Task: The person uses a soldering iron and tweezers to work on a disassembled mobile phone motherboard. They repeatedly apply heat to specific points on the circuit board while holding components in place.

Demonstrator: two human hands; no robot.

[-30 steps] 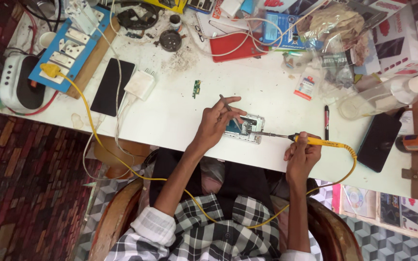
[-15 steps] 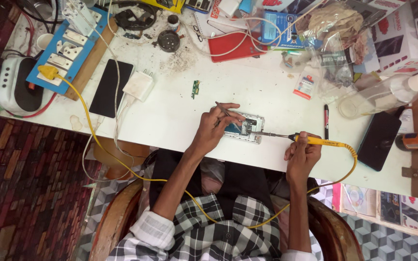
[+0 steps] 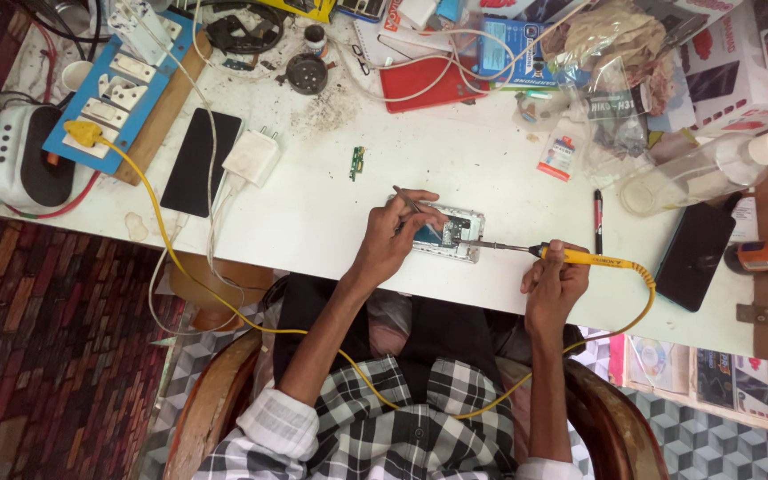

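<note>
Yellow soldering iron [image 3: 580, 259] (right hand [image 3: 555, 286]) meets opened phone [image 3: 449, 233].

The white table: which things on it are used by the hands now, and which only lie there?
In use: opened phone, tweezers in left hand, yellow soldering iron in right hand.
Lying about: black phone, white charger, pen, clear bottle.

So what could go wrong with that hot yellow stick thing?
The soldering iron in the right hand has its tip on the opened phone, close to the left hand holding tweezers, so fingers could get burned. Its yellow cord crosses the lap, so a snag might jerk the tip. The spray bottle nearby could tip.
</note>
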